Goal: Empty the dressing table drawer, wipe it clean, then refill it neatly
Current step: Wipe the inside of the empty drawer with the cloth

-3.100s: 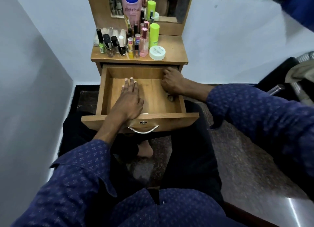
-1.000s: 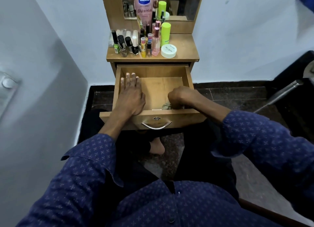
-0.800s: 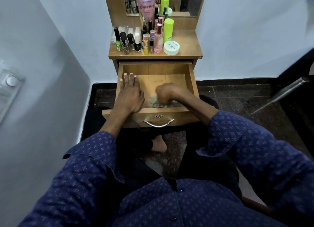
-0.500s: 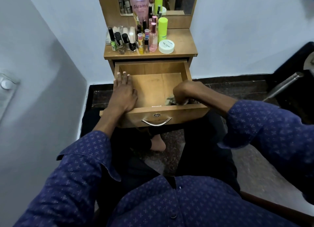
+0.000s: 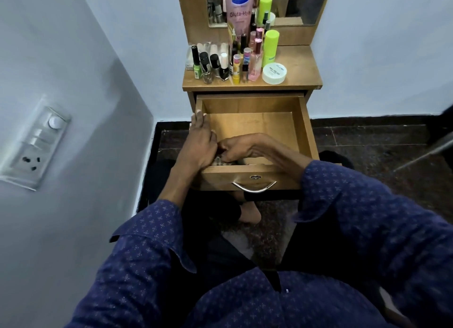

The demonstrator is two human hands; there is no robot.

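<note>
Our right hand clutches a checked grey cloth at the open wooden drawer's front-left corner; our left hand lies flat along its left edge.

Pale walls – switch panel left – dark speckled floor.

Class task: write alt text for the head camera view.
Right hand presses a checked cloth into the front-left corner of an open, emptied wooden drawer, beside the flat left hand. Cosmetics crowd the tabletop above.
</note>
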